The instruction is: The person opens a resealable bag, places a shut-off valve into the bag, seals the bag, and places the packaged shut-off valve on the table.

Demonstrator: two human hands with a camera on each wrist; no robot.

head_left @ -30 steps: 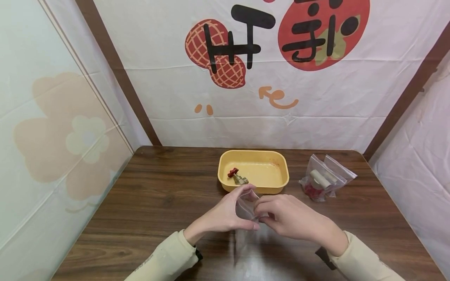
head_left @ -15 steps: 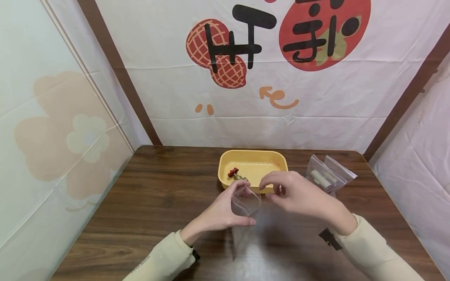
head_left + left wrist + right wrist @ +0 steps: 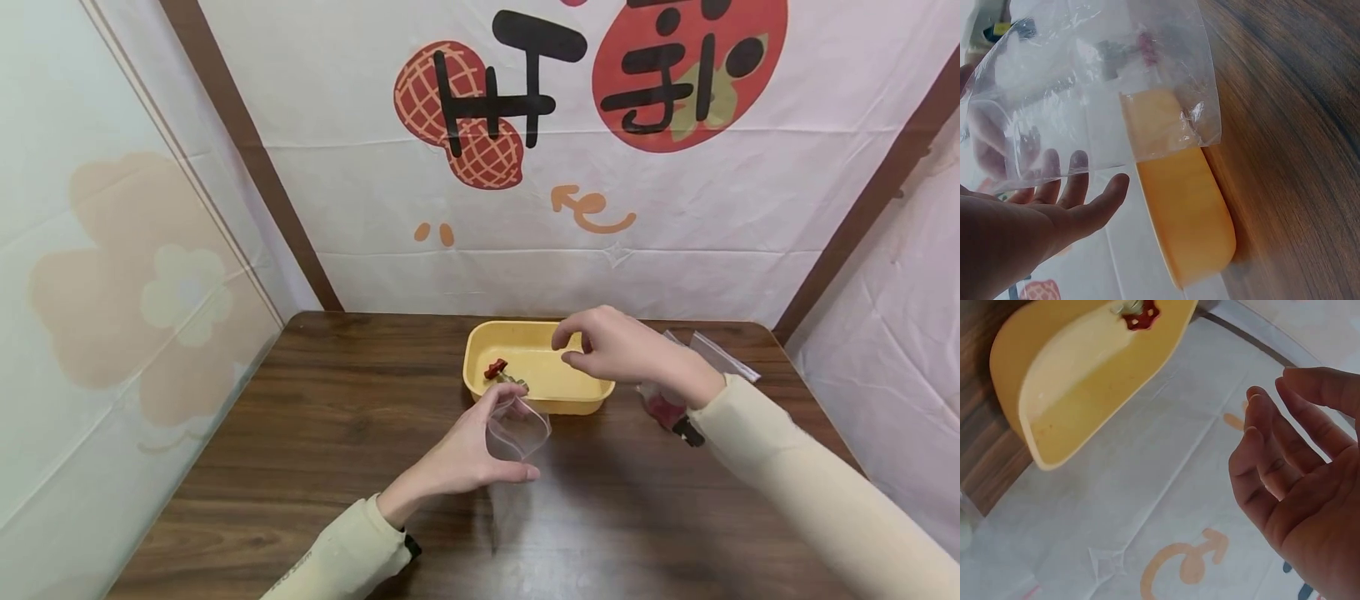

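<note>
My left hand (image 3: 457, 450) holds a clear zip bag (image 3: 519, 429) in front of the yellow tray (image 3: 570, 406). Thumb and fingers curve round the bag's top, and its mouth gapes between them. In the left wrist view the transparent bag (image 3: 1091, 94) hangs across the hand, with the tray showing through it. A small brass valve (image 3: 512, 382) with a red handwheel lies in the tray's left part, partly hidden by the left fingertips. Over the tray's right side hovers my right hand (image 3: 622, 346), fingers loosely bent and holding nothing. The right wrist view shows the valve (image 3: 1141, 314) apart from this hand.
Beyond the right forearm, filled zip bags (image 3: 663, 408) stand on the table's right side, partly covered by the arm; something red shows in one. The brown wooden table (image 3: 300, 433) reaches back to a printed white cloth (image 3: 360, 208).
My right hand has left the bag's mouth and moved up and forward over the tray. The left hand has shifted slightly left with the bag, whose mouth now gapes wider.
</note>
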